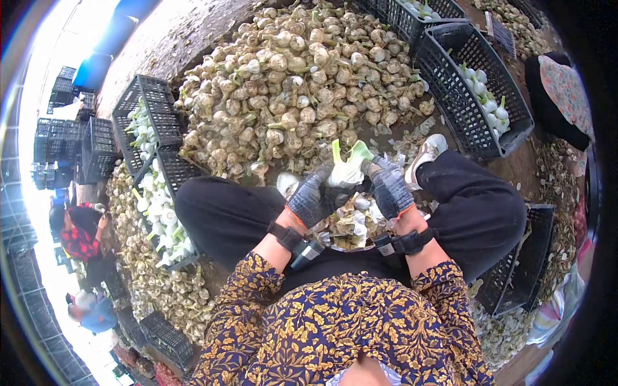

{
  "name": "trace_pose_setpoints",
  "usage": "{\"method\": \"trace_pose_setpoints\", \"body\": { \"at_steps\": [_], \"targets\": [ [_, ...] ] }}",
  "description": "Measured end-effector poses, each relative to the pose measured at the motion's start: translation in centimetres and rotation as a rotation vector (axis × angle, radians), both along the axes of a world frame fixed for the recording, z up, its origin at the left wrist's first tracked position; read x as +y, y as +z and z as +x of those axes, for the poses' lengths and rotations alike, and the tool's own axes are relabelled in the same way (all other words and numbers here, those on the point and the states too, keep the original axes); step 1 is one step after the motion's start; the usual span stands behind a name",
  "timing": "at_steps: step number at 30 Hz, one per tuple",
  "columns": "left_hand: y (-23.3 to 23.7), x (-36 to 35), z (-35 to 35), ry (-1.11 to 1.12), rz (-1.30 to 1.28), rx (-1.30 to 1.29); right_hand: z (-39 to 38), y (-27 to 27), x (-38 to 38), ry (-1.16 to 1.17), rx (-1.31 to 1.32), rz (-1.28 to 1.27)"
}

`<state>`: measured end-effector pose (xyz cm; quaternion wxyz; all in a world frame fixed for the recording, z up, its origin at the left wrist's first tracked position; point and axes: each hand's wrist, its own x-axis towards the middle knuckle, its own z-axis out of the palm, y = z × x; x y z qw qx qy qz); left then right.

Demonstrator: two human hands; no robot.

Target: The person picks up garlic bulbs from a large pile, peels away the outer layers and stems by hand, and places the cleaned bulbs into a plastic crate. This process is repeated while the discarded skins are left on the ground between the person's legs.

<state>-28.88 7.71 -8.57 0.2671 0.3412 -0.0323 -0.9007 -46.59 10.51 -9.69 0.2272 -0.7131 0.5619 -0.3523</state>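
Through the head camera I work from afar, the wearer's left hand [317, 197], in a dark grey, orange-edged work glove [309, 204], grasps a white, pale-green-stemmed garlic bulb [348, 170] near the centre of my view, its fingers closed on the left side. The right hand [390, 188], gloved alike, has its fingers clasped on the right side, just above loose, papery, tan-and-white garlic skins [351, 222] between two black-trousered legs [225, 215]. At 12 o'clock I see a broad mound of rounded, soil-brown garlic bulbs [290, 83]. At 2 o'clock stands a black, slotted plastic crate [444, 83] with white bulbs [492, 106] inside; at 10 o'clock, a second black plastic crate [164, 106] holds green-stemmed ones, and at 9 o'clock a third black crate [177, 168], just beside it, is similarly filled. Farther out toward 9 o'clock I spot a person in a red-and-black checked top [78, 237].
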Motion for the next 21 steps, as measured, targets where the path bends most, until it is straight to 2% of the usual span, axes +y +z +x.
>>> {"method": "trace_pose_setpoints", "body": {
  "at_steps": [1,2,3,4,6,7,8,10,12,15,17,18,19,20,21],
  "targets": [
    [-0.3,0.0,-0.2,-0.002,0.001,0.001,0.2,-0.5,0.3,-0.08,0.014,0.006],
    [0.4,-0.1,-0.8,-0.073,-0.177,-0.223,0.5,-0.7,0.5,-0.158,0.029,0.01],
    [0.7,-0.2,-1.2,-0.142,-0.355,-0.448,1.8,1.5,0.5,-0.321,-0.177,0.127],
    [0.8,0.2,-1.3,-0.242,-0.6,-0.727,2.1,1.7,0.3,-0.318,-0.177,0.128],
    [2.5,0.2,-2.0,-0.172,-0.5,-0.844,2.5,1.9,0.2,-0.221,-0.03,-0.284],
    [2.2,0.2,-2.1,-0.173,-0.499,-0.846,2.7,0.8,0.5,-0.202,0.012,-0.35],
    [1.5,0.2,-2.1,-0.083,-0.407,-0.774,2.7,1.0,0.6,-0.2,0.011,-0.351],
    [0.2,-0.1,-2.0,0.011,-0.315,-0.703,2.6,2.1,0.7,-0.239,-0.564,0.278],
    [-0.1,-0.3,-2.1,0.167,0.038,-0.355,2.3,2.3,0.4,-0.267,-0.523,0.219],
    [-0.4,-0.1,-2.3,0.126,0.052,-0.353,1.6,-0.4,0.4,-0.277,-0.386,0.053],
    [0.0,-0.5,-2.3,0.082,0.079,-0.355,0.5,-1.4,1.1,-0.231,-0.295,0.107],
    [0.8,-0.8,-2.4,0.124,0.086,-0.386,0.7,0.0,0.9,-0.183,-0.206,0.162],
    [1.3,-1.1,-2.3,0.17,0.092,-0.416,0.7,1.9,0.8,-0.289,-0.529,0.286],
    [0.5,-1.6,-1.5,0.238,0.093,-0.195,-0.1,-3.5,0.8,-0.341,-0.428,0.181],
    [0.3,-1.9,-0.6,0.286,0.072,-0.102,-0.3,-3.1,0.5,-0.338,-0.429,0.181]
  ]
}}
